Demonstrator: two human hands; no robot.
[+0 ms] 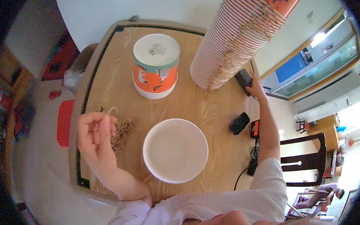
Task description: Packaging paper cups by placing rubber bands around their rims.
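Thumb and fingers of my left hand (97,135) pinch the end of a tan twine strand (113,110). Below and beside that hand lies a loose heap of twine (124,129) on the table. My right hand (257,89) reaches to the table's far right edge, its fingers closed around a dark block-shaped object (243,82) whose kind I cannot make out. A white round paper bucket (176,151) stands mouth up in front of me. Beyond it is an orange-and-teal printed bucket (155,77), its white round end facing up.
A tall leaning stack of nested paper buckets (229,38), with twine strands down its side, rises at the far right. A black object (239,123), an orange-and-black piece (255,129) and a black cable (252,163) lie near my right arm. A dark chair (313,160) stands right of the table (112,67).
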